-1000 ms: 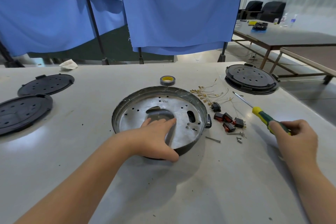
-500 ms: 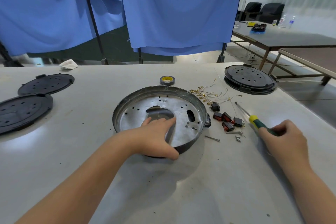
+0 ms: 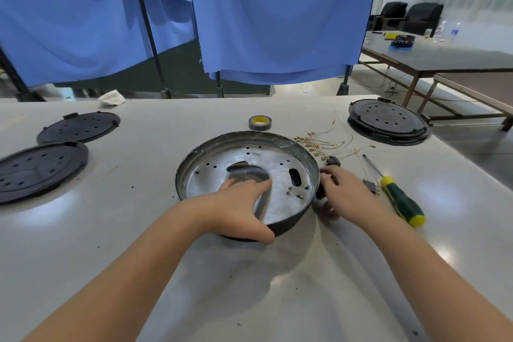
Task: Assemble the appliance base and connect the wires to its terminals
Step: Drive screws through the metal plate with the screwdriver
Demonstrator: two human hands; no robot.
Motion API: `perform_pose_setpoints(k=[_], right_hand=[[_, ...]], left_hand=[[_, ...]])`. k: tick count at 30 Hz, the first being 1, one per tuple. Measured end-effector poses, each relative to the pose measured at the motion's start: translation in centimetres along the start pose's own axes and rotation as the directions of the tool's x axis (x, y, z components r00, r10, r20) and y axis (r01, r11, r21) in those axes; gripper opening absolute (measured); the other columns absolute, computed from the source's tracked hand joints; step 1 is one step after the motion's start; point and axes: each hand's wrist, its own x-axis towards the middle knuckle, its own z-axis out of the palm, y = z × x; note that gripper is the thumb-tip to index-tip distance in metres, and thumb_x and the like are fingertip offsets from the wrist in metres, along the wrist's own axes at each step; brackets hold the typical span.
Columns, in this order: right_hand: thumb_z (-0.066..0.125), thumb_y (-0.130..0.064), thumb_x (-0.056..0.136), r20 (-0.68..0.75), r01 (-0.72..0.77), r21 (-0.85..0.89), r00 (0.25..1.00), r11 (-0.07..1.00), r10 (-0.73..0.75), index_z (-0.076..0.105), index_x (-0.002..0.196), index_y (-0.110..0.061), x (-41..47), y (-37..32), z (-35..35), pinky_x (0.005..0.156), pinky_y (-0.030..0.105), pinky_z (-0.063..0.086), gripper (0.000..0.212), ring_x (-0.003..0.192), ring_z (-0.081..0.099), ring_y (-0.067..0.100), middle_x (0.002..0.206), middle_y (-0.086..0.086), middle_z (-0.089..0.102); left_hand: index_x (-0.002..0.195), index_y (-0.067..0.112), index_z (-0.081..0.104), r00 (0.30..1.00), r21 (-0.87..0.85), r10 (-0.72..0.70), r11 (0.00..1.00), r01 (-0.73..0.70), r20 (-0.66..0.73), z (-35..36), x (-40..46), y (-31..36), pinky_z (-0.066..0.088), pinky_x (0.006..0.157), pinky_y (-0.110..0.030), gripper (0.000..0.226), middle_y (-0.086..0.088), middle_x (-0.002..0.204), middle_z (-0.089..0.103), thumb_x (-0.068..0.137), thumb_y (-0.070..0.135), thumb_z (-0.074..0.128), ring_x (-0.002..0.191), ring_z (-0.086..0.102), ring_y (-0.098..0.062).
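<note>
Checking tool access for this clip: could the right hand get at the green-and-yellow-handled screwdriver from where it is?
Probably yes. The green-and-yellow-handled screwdriver lies flat on the white table just right of the right hand, which rests beside the round metal base, and the only thing between them is a small black part close by the hand.

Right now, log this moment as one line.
left hand: steadying metal base | right hand: over small parts beside base | screwdriver: lying on table, released

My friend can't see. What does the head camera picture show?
A left hand holds a round metal pan on a grey table, while the right hand reaches small parts beside its rim. A screwdriver lies right of that hand, wires behind.
</note>
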Motion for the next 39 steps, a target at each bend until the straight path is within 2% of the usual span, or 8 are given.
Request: perform_pose_setpoints(k=[3,5,8,10,17,22,34,39], right_hand=[[0.040,-0.024,0.101,0.067,-0.137,0.322,0.990,0.937,0.122,0.056,0.114,-0.011,0.6,-0.6,1.3,0.040,0.024,0.046,0.025,0.044,0.061,0.019,0.069,0.011,0.067],[0.043,-0.023,0.100,0.044,-0.127,0.380,0.992,0.916,0.120,0.057,0.110,-0.009,0.4,-0.4,1.6,0.036,0.024,0.042,0.023,0.038,0.057,0.020,0.054,0.011,0.065],[0.045,-0.027,0.100,0.039,-0.095,0.395,0.995,0.914,0.087,0.058,0.108,-0.011,0.1,-0.2,1.8,0.033,0.021,0.036,0.022,0.035,0.053,0.019,0.052,0.010,0.065],[0.046,-0.028,0.100,0.042,-0.096,0.397,0.995,0.913,0.086,0.059,0.107,-0.011,0.1,0.0,1.8,0.034,0.023,0.038,0.022,0.035,0.052,0.019,0.052,0.011,0.065],[0.046,-0.024,0.101,0.089,-0.127,0.403,0.991,0.906,0.099,0.058,0.108,-0.010,0.4,0.1,1.5,0.035,0.020,0.040,0.020,0.034,0.053,0.016,0.049,0.009,0.064],[0.047,-0.022,0.100,0.100,-0.140,0.410,0.989,0.901,0.109,0.058,0.102,-0.015,0.3,0.2,1.4,0.039,0.026,0.047,0.014,0.042,0.060,0.019,0.055,0.009,0.068],[0.046,-0.019,0.101,0.118,-0.153,0.428,0.987,0.891,0.113,0.053,0.097,-0.017,-0.3,0.4,1.4,0.039,0.024,0.050,0.008,0.040,0.061,0.016,0.052,0.003,0.067],[0.046,-0.017,0.100,0.124,-0.173,0.453,0.984,0.875,0.131,0.053,0.104,-0.012,-0.3,0.5,1.3,0.040,0.023,0.051,0.010,0.041,0.063,0.017,0.052,0.004,0.067]], left_hand=[[0.155,0.031,0.009,1.000,-0.015,-0.006,1.000,0.006,0.010,-0.1,-0.1,-0.2,0.005,0.102,-0.020,0.109,0.006,0.145,0.036,0.063,0.052,0.063,0.143,0.015,-0.016],[0.155,0.033,0.008,1.000,-0.023,-0.006,1.000,0.007,0.017,-0.1,-0.2,-0.6,0.007,0.104,-0.021,0.111,0.009,0.146,0.035,0.059,0.054,0.061,0.142,0.015,-0.013],[0.154,0.038,0.008,1.000,-0.032,-0.018,0.999,0.019,0.014,-0.2,-0.3,-1.3,0.025,0.111,-0.031,0.113,0.014,0.146,0.034,0.057,0.055,0.063,0.143,0.013,-0.014],[0.154,0.039,0.009,1.000,-0.033,-0.024,0.999,0.025,0.012,-0.2,-0.4,-1.5,0.031,0.112,-0.037,0.114,0.016,0.144,0.035,0.055,0.056,0.062,0.143,0.014,-0.013],[0.153,0.044,0.004,1.000,-0.063,-0.023,0.998,0.023,0.000,-0.4,-0.6,-1.6,0.034,0.109,-0.036,0.114,0.016,0.144,0.033,0.055,0.053,0.063,0.140,0.018,-0.009],[0.152,0.047,0.005,1.000,-0.083,-0.022,0.996,0.022,-0.003,-0.7,-0.7,-1.5,0.032,0.113,-0.038,0.112,0.019,0.152,0.025,0.057,0.049,0.064,0.142,0.015,-0.009],[0.153,0.044,0.007,1.000,-0.105,-0.013,0.994,0.014,0.010,-0.8,-0.2,-1.5,0.036,0.111,-0.039,0.113,0.020,0.156,0.021,0.058,0.045,0.067,0.143,0.021,-0.012],[0.153,0.044,0.007,1.000,-0.106,0.013,0.994,-0.012,0.014,-0.9,-0.1,-1.5,0.032,0.108,-0.029,0.110,0.019,0.150,0.027,0.063,0.041,0.070,0.140,0.020,-0.008]])
